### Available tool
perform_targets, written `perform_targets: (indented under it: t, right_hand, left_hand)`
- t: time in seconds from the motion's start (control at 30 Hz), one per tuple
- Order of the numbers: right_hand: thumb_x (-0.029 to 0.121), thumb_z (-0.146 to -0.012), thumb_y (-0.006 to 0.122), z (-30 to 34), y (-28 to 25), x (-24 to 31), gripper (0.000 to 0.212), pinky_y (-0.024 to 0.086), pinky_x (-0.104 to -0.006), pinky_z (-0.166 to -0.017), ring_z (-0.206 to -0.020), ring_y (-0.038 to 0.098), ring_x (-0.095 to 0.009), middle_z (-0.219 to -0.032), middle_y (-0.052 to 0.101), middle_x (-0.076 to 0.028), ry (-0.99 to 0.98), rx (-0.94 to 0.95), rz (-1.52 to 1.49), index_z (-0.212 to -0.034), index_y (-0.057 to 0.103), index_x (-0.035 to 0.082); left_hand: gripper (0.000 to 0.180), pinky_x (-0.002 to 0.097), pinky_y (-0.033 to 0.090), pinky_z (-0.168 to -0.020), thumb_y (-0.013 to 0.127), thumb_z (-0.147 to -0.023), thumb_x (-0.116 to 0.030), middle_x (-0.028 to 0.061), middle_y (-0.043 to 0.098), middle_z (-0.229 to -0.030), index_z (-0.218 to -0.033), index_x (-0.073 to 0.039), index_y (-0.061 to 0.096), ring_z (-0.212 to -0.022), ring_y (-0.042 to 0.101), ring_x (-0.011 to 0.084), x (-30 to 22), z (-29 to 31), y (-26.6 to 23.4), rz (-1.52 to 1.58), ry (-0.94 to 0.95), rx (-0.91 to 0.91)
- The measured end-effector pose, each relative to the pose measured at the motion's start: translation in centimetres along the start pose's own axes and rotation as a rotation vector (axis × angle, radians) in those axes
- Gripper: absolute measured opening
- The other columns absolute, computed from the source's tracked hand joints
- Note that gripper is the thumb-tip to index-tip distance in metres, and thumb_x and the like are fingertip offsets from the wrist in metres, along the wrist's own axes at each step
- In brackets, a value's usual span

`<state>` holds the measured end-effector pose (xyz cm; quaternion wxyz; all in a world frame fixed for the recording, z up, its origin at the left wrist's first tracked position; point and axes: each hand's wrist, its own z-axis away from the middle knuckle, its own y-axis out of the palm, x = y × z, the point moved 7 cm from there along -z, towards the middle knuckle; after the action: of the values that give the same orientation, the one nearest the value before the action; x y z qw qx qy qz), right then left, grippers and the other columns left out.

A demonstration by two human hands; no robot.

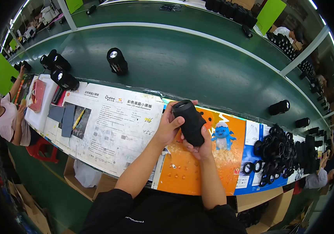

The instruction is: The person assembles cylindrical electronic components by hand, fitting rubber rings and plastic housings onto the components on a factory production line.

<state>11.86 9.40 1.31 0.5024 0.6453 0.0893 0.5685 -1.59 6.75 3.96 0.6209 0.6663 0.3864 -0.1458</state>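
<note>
A black cylindrical speaker is held between my two hands above the orange printed board on the bench. My left hand wraps round its upper left side, thumb lying across the black surface near the top end. Lower down on the right, my right hand grips the bottom part with its thumb on the side. The speaker leans, its top end tipped to the left. Some fingers of both hands are hidden behind it.
Black rings lie heaped on the right. Finished-looking speakers stand on the green conveyor beyond. A yellow pen rests on the left beside grey pads. A co-worker sits far left; cardboard boxes are below.
</note>
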Motion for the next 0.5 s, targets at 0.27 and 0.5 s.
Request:
perform_targets:
  t: [0.27, 0.5]
  right_hand:
    - [0.013, -0.083, 0.096, 1.5, -1.3, 4.5, 0.084, 0.054, -0.0378, -0.111, -0.128, 0.068, -0.026, -0.14, 0.068, -0.015, -0.644, -0.375, 0.935, -0.155, 0.054, -0.002]
    - [0.008, -0.077, 0.093, 1.8, 0.4, 5.8, 0.081, 0.056, -0.0388, -0.105, -0.12, 0.072, -0.031, -0.135, 0.072, -0.016, -0.695, -0.319, 1.231, -0.153, 0.063, 0.004]
  left_hand:
    - [0.06, 0.0398, 0.045, -0.126, 0.075, -0.105, -0.01, 0.0159, 0.063, -0.156, -0.159, 0.001, 0.053, -0.147, 0.058, 0.0253, -1.3, -0.2, -3.3, -0.145, 0.094, -0.196]
    - [0.045, 0.0406, 0.045, -0.125, 0.078, -0.103, -0.007, 0.0142, 0.061, -0.16, -0.147, -0.004, 0.071, -0.149, 0.056, 0.0262, -3.7, -0.1, -2.3, -0.496, 0.183, -0.034]
